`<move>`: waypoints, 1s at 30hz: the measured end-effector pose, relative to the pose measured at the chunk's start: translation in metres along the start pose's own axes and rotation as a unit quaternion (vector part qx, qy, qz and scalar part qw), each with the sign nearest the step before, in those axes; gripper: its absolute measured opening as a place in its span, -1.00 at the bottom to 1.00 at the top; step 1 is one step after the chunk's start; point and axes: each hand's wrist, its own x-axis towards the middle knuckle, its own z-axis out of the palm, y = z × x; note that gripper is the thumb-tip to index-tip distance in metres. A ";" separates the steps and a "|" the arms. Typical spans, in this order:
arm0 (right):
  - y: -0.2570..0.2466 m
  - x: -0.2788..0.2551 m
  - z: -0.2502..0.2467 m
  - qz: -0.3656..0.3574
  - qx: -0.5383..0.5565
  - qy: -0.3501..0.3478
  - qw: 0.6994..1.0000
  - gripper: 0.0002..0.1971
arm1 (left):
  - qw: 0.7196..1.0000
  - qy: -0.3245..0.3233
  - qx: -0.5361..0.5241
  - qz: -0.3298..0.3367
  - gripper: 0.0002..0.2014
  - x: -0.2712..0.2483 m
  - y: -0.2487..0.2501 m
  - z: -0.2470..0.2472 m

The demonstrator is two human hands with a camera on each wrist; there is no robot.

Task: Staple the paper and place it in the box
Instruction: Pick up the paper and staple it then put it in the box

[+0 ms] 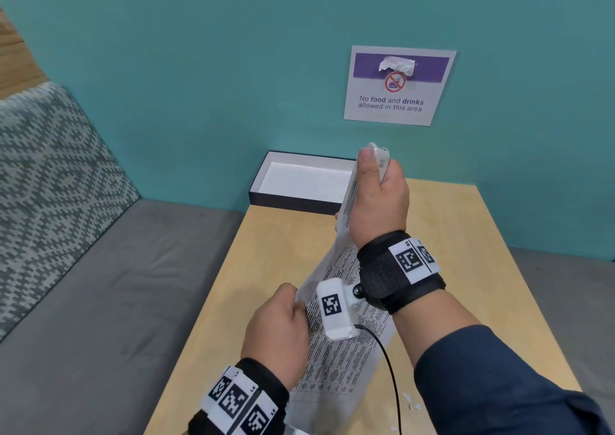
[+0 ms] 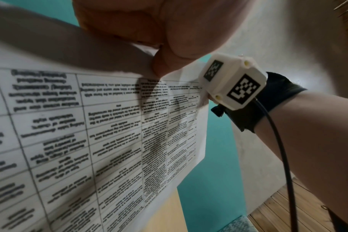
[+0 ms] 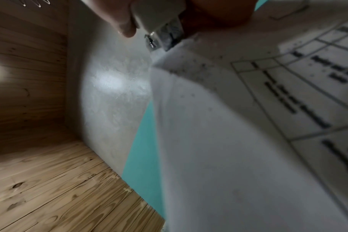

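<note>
Above the table [image 1: 283, 245], right hand [image 1: 377, 201] gripping stapler [image 1: 349, 185] – seemingly on paper [image 1: 336, 361] corner, left hand [image 1: 278, 331] pinching its edge, box [image 1: 299, 182] behind.

Printed paper [image 1: 336, 351] tilted above the table, white stapler [image 1: 352, 185] at its top corner (open white-lined box [image 1: 299, 198] behind)

Readable text: one wall sign, a few band labels

I read "No food and drinks allowed in this area" on the sign [image 1: 399, 85] on the teal wall, under a red prohibition symbol. My left band [image 1: 238, 398] shows "L4" and "L5", my right band [image 1: 412, 258] "R5". The paper [image 2: 113, 133] carries a printed table, too blurred to read.
</note>
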 end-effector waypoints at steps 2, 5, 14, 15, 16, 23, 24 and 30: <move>0.001 0.002 -0.001 0.012 0.022 0.011 1.000 -0.68 | 1.000 0.000 -0.004 0.003 -0.69 0.002 0.000 0.002; 0.006 0.009 -0.004 0.040 0.043 0.024 0.998 -0.68 | 1.000 0.001 -0.002 0.019 -0.69 0.002 0.003 0.004; 0.016 0.025 -0.024 0.143 0.217 0.116 0.959 -0.79 | 0.999 -0.014 -0.029 -0.032 -0.73 0.013 -0.011 0.001; 0.028 0.029 -0.031 0.171 0.212 0.141 0.952 -0.77 | 0.998 -0.008 -0.041 -0.048 -0.69 0.014 -0.015 -0.002; 0.039 0.030 -0.040 0.197 0.198 0.156 0.947 -0.73 | 0.997 0.000 -0.048 -0.064 -0.65 0.016 -0.019 -0.007; 0.157 -0.029 -0.063 0.239 -0.309 -0.160 0.907 -0.74 | 0.988 0.074 -0.044 -0.129 -0.80 0.030 -0.065 -0.049; 0.177 -0.041 -0.059 0.200 -0.379 -0.240 0.871 -0.73 | 0.986 0.080 -0.049 -0.135 -0.80 0.030 -0.068 -0.052; 0.239 -0.077 -0.040 0.023 -0.565 -0.470 0.678 -0.60 | 0.982 0.112 -0.074 -0.132 -0.70 0.020 -0.071 -0.060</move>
